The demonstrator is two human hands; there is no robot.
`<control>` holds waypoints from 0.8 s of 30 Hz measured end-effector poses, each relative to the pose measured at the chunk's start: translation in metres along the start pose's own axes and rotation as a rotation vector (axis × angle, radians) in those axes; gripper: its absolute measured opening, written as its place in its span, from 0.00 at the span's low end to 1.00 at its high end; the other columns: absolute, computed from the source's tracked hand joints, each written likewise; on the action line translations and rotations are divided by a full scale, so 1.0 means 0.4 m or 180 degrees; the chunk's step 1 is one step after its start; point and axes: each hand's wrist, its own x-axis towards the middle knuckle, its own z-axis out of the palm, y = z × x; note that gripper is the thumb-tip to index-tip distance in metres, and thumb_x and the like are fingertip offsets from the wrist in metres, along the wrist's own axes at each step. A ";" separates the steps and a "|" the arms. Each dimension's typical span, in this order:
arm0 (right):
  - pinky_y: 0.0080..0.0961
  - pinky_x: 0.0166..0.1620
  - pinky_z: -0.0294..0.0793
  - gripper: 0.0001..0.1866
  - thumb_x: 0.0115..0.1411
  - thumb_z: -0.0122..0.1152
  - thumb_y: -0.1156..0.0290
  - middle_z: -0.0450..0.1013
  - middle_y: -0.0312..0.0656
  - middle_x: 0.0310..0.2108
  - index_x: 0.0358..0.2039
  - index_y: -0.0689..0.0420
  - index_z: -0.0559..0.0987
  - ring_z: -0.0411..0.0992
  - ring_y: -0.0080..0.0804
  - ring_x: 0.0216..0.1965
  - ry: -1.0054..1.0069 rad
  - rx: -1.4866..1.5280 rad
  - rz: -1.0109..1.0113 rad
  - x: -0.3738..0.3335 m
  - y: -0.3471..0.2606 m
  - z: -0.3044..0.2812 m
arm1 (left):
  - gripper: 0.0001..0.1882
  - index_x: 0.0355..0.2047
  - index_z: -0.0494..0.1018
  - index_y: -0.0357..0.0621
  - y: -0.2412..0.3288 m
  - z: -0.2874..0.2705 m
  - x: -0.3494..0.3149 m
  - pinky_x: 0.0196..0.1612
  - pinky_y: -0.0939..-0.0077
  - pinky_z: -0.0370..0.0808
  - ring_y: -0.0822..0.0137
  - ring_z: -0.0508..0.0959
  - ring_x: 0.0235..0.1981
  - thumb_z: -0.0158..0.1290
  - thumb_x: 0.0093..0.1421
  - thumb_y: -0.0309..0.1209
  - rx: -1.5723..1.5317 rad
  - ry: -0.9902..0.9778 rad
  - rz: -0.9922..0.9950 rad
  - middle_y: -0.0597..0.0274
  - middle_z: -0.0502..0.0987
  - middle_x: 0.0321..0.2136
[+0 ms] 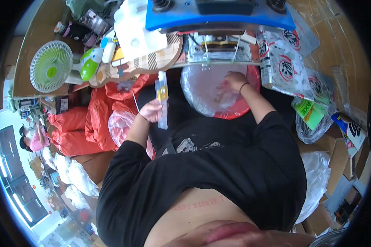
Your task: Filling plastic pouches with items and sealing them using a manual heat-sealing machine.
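Note:
My left hand (151, 110) is closed around a slim clear plastic packet (163, 108) with a yellow label, held upright in front of my lap. A thin pale strip stands up beside that hand's fingers. To the right, my right hand (235, 81) reaches into a round red basin (254, 80) lined with a clear plastic bag (196, 92). Its fingers are partly smeared and lie among whitish, see-through contents, so whether they grip anything is unclear. A dark band circles the right wrist.
A blue machine (218, 18) stands on the bench ahead. Left of it are a white container (138, 35), a patterned board (152, 55) and a green-and-white fan (51, 68). Red bags (99, 119) lie to my left; printed silver packaging (284, 61) is on the right.

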 end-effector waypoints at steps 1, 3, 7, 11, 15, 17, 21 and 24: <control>0.36 0.44 0.75 0.10 0.51 0.58 0.73 0.76 0.40 0.37 0.33 0.49 0.83 0.75 0.42 0.43 0.0308 0.0067 -0.0192 -0.057 -0.022 -0.060 | 0.22 0.56 0.66 0.42 -0.007 0.005 -0.001 0.48 0.62 0.78 0.58 0.80 0.43 0.53 0.61 0.21 0.0234 -0.0013 0.0146 0.54 0.76 0.44; 0.33 0.42 0.75 0.10 0.49 0.58 0.77 0.74 0.40 0.35 0.32 0.51 0.81 0.75 0.41 0.41 0.0676 0.0274 -0.0379 -0.156 -0.059 -0.181 | 0.23 0.57 0.65 0.41 -0.021 0.025 0.002 0.50 0.62 0.77 0.59 0.79 0.45 0.53 0.61 0.22 0.0578 0.0372 0.0401 0.54 0.76 0.47; 0.29 0.40 0.74 0.09 0.48 0.58 0.81 0.72 0.42 0.32 0.32 0.56 0.79 0.73 0.42 0.36 0.1214 0.0891 -0.0473 -0.337 -0.153 -0.338 | 0.23 0.59 0.65 0.39 -0.058 0.102 0.014 0.52 0.66 0.76 0.65 0.78 0.50 0.52 0.64 0.23 0.1458 0.0976 0.1010 0.58 0.75 0.51; 0.27 0.41 0.73 0.10 0.48 0.59 0.83 0.71 0.41 0.30 0.33 0.58 0.79 0.73 0.39 0.34 0.1019 0.1339 -0.0381 -0.411 -0.229 -0.420 | 0.21 0.59 0.66 0.38 -0.087 0.181 0.050 0.53 0.72 0.74 0.69 0.76 0.50 0.50 0.66 0.24 0.2760 0.1688 0.1529 0.61 0.75 0.52; 0.26 0.43 0.73 0.07 0.57 0.58 0.81 0.74 0.35 0.34 0.36 0.60 0.79 0.74 0.32 0.37 0.1495 0.2819 -0.1005 -0.340 -0.329 -0.394 | 0.20 0.59 0.67 0.39 -0.135 0.241 0.120 0.52 0.77 0.74 0.70 0.76 0.50 0.50 0.66 0.26 0.3783 0.1045 0.1566 0.62 0.75 0.50; 0.25 0.46 0.73 0.08 0.58 0.60 0.81 0.76 0.35 0.37 0.39 0.61 0.78 0.74 0.29 0.39 0.0810 0.3734 -0.0763 -0.289 -0.368 -0.377 | 0.20 0.58 0.68 0.39 -0.152 0.269 0.146 0.51 0.77 0.74 0.70 0.76 0.49 0.50 0.66 0.26 0.3804 0.0586 0.1637 0.62 0.76 0.49; 0.26 0.48 0.73 0.09 0.59 0.60 0.79 0.75 0.36 0.42 0.42 0.62 0.77 0.74 0.28 0.43 0.0418 0.3845 -0.0326 -0.208 -0.397 -0.356 | 0.19 0.57 0.69 0.40 -0.143 0.299 0.124 0.50 0.77 0.74 0.70 0.77 0.46 0.52 0.65 0.27 0.3687 0.0194 0.1781 0.63 0.77 0.44; 0.31 0.47 0.74 0.15 0.57 0.60 0.81 0.77 0.41 0.39 0.46 0.61 0.76 0.77 0.37 0.41 0.0868 0.3217 0.0011 -0.208 -0.344 -0.344 | 0.18 0.55 0.71 0.41 -0.117 0.272 0.062 0.49 0.76 0.74 0.70 0.77 0.45 0.53 0.64 0.26 0.3135 0.0861 0.1833 0.62 0.77 0.41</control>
